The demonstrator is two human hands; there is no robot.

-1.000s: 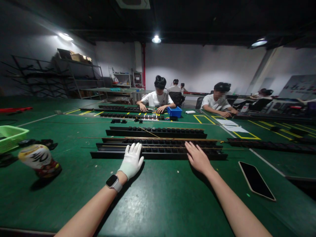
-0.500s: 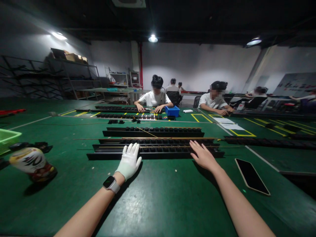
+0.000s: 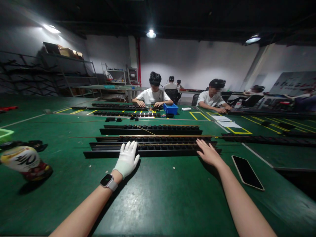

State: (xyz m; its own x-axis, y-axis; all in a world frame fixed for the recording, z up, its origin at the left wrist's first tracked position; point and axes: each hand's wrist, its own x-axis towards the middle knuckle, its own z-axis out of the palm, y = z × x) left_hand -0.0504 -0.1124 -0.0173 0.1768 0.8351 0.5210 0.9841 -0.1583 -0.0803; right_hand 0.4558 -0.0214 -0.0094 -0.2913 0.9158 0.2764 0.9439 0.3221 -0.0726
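Note:
My left hand [image 3: 127, 159], in a white glove with a watch [image 3: 108, 182] at the wrist, lies flat with fingers stretched over the near edge of a long black rail [image 3: 158, 153]. Bare and with fingers extended, my right hand [image 3: 208, 152] rests at the right part of the same rail. Black blocks sit in a row along it. Thin brass-coloured rods [image 3: 160, 136] run lengthwise across the rails. Farther back is another black rail [image 3: 150, 131] with blocks and a slanting thin rod. Neither hand wraps around anything; fingertip contact is hard to make out.
A phone [image 3: 247, 172] lies right of my right arm. At left stand a labelled bottle [image 3: 26, 163] and a green basket [image 3: 5, 134]. Across the green table are a blue bin [image 3: 171, 109], papers [image 3: 225, 121] and two seated people at work with more black strips.
My right hand has slid a little to the right along the rail. The left hand stays at about the same place on it. The whole view has shifted slightly.

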